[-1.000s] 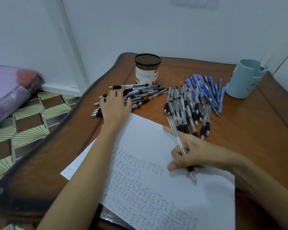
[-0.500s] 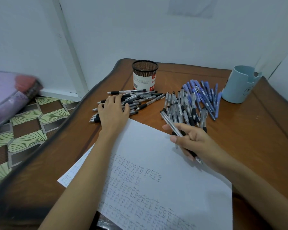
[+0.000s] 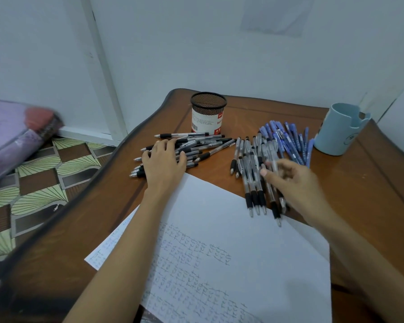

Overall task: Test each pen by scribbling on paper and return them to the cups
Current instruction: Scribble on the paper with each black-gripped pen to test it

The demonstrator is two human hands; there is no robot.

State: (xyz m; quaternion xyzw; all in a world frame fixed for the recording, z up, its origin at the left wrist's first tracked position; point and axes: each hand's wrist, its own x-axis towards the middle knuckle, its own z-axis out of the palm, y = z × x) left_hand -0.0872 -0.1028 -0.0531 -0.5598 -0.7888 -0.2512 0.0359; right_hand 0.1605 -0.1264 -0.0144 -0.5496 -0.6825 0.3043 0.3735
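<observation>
Seen from the head camera, a polished brown wooden bench (image 3: 371, 183) carries a large white sheet of paper (image 3: 266, 241), and rows of small scribbles cover the sheet's near part. The left hand (image 3: 163, 163) lies flat, its fingers straight and spread, on a loose heap of clear pens with black grips (image 3: 203, 145) near the bench's left edge. Just behind that heap a black mesh cup with a white and red label (image 3: 209, 113) stands upright.

Near the middle of the bench a second heap of clear black-grip pens (image 3: 252, 183) lies with its tips reaching over the far edge of the paper. The right hand (image 3: 296, 183) is at this heap and is blurred. Its fingers look loosely curled among the barrels, and I cannot tell whether they grip a pen.

Beyond it a spread of blue pens (image 3: 292, 141) lies beside a pale blue cup (image 3: 338, 130), which stands upright at the far right. Left of the bench are green and brown patterned floor tiles (image 3: 33, 173) and a purple padded bundle (image 3: 5, 136).
</observation>
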